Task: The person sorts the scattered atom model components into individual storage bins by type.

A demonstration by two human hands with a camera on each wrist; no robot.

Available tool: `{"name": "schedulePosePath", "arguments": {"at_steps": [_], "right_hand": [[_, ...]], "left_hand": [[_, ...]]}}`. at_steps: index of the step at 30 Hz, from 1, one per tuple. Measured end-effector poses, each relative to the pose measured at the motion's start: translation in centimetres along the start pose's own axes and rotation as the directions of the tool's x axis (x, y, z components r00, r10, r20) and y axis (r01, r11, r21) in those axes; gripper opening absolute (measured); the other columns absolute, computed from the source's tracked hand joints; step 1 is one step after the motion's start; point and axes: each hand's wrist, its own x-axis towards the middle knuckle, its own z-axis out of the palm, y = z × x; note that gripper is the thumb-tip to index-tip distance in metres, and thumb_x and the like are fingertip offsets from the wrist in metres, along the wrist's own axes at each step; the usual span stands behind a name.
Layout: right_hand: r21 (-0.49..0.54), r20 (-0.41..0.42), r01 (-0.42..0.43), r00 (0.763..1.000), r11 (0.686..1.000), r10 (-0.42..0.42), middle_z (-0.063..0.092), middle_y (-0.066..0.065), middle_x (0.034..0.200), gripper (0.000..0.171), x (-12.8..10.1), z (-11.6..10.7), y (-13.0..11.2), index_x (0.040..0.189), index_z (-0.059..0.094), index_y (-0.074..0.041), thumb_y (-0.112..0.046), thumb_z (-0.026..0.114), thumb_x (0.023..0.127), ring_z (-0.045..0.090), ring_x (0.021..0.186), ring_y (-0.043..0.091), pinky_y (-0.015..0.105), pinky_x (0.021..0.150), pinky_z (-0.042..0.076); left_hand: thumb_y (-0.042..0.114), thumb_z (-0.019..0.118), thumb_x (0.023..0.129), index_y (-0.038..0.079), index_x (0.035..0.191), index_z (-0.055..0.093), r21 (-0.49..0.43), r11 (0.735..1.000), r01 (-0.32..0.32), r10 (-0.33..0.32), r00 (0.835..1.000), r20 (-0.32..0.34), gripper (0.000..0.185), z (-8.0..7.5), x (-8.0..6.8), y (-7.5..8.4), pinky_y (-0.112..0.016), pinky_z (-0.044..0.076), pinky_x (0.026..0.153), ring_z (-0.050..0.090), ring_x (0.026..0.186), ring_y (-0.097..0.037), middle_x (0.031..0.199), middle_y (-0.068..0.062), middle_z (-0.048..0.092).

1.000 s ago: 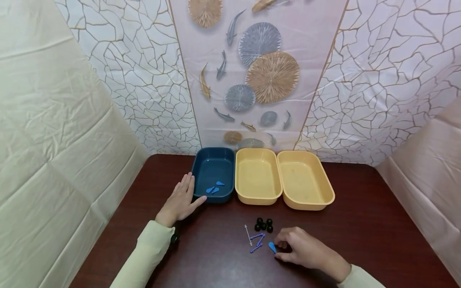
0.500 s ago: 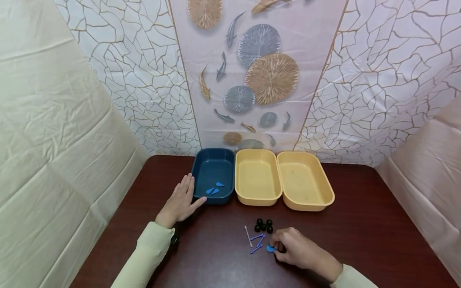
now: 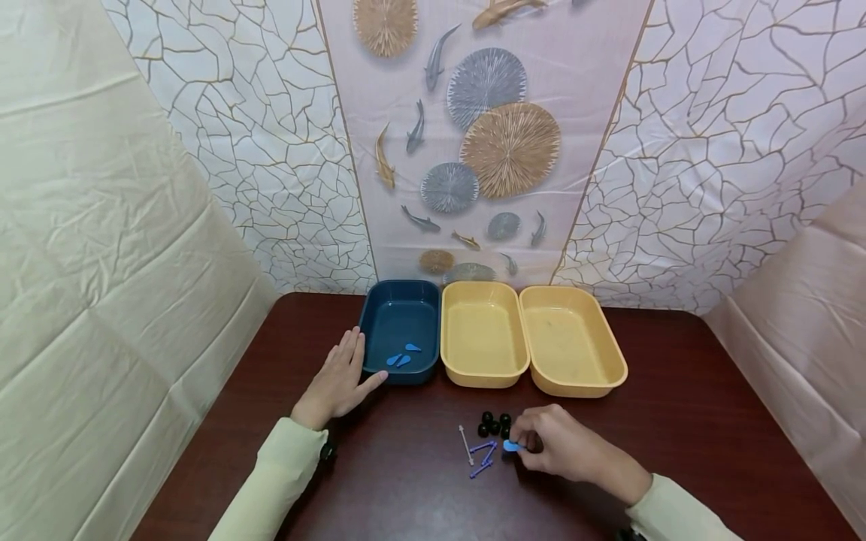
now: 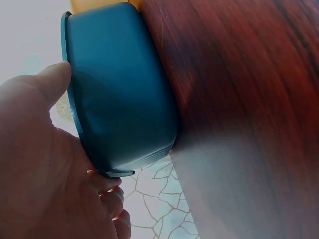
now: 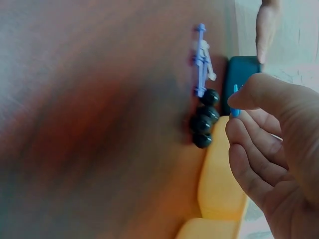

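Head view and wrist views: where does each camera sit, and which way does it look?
Head: worn on the head, facing forward and down over table, dark blue tray and yellow trays; left hand, right hand and sleeves show.
Left wrist: on that wrist, facing the dark blue tray's outer wall; part of the left hand shows.
Right wrist: on that wrist, facing black balls; the right hand shows, a blue piece in its grip.
Head and right wrist both show black balls and both hands.

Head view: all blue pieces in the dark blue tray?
No, three blue pieces lie in the dark blue tray, but the right hand pinches a fourth piece outside it.
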Motion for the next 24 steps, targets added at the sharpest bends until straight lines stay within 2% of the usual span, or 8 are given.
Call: {"name": "schedulePosePath", "arguments": {"at_steps": [8,13,18,24], "right_hand": [[-0.059,-0.048,0.02,0.999,0.998,-0.023,0.073,-0.003,0.085,0.02,2.0,-2.4,-0.5,0.088,0.075,-0.013,0.004,0.081,0.079,0.065,0.071,0.001,0.019,0.061,0.057],[-0.101,-0.065,0.011,0.998,0.995,-0.018,0.074,-0.007,0.083,0.018,3.6,-3.7,-0.4,0.09,0.076,-0.012,0.002,0.082,0.08,0.065,0.071,-0.001,0.019,0.062,0.058],[-0.134,-0.078,0.005,0.997,0.991,-0.015,0.075,-0.006,0.085,0.016,5.1,-4.6,-0.1,0.092,0.078,-0.011,0.001,0.082,0.082,0.066,0.073,0.002,0.021,0.065,0.059],[-0.148,-0.089,0.015,0.996,0.989,-0.029,0.075,-0.005,0.085,0.013,7.0,-5.2,0.3,0.091,0.077,-0.01,-0.002,0.081,0.083,0.07,0.074,0.008,0.028,0.067,0.062]], "left_hand": [[0.057,0.051,0.106,-0.005,0.167,0.011,0.001,1.0,-0.01,0.01,1.0,0.001,0.095,0.1,0.1,-0.2,-0.06,0.014,0.133,0.007,0.165,-0.043,0.178,-0.023,0.005],[0.057,0.05,0.106,-0.005,0.167,0.01,-0.001,1.0,-0.009,0.009,1.0,0.006,0.095,0.2,0.1,-0.2,-0.06,0.014,0.133,0.006,0.166,-0.043,0.178,-0.022,0.005],[0.058,0.05,0.106,-0.005,0.167,0.011,-0.003,1.0,-0.011,0.011,1.0,0.003,0.096,0.2,0.1,-0.3,-0.06,0.014,0.133,0.006,0.166,-0.043,0.178,-0.022,0.005],[0.057,0.05,0.107,-0.005,0.167,0.011,-0.003,1.0,-0.007,0.007,1.0,0.006,0.095,0.2,0.1,-0.2,-0.06,0.013,0.134,0.005,0.166,-0.043,0.178,-0.022,0.004]]}}
